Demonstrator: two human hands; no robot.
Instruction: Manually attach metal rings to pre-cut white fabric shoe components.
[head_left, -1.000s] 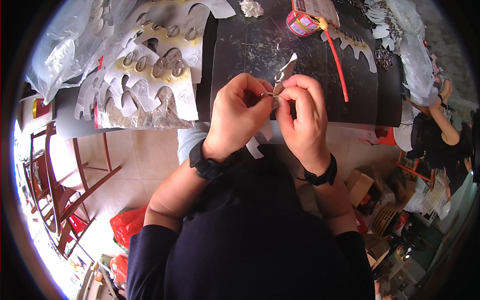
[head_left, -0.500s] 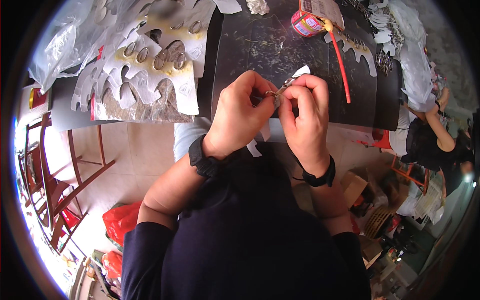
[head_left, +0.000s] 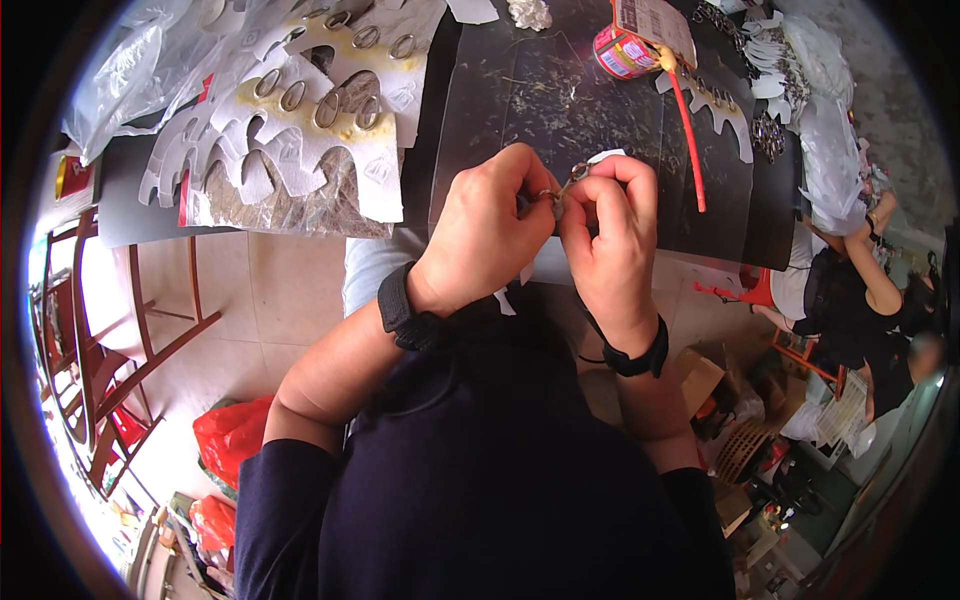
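My left hand (head_left: pixel 492 225) and my right hand (head_left: pixel 612 235) meet over the table's near edge, both with fingers pinched. Between their fingertips is a small metal clasp-like piece (head_left: pixel 579 172); its exact kind is too small to tell, and the fingers cover part of it. A white tag-like scrap (head_left: pixel 606 155) shows just behind my right fingers. To the left lie white scalloped card strips (head_left: pixel 375 170), with oval metal rings (head_left: pixel 327 110) resting on yellowish, glue-like patches.
A pink-labelled can (head_left: pixel 622 55) stands at the far right, a red stick (head_left: pixel 688 140) with a yellow-smeared tip leaning by it. Another ringed card strip (head_left: pixel 730 115) and clear plastic bags (head_left: pixel 830 130) lie farther right. A person (head_left: pixel 850 300) is at the right.
The white scrap has dropped lower and shows less behind my right fingers. The metal piece has turned slightly in my fingertips. The whole view has shifted a little.
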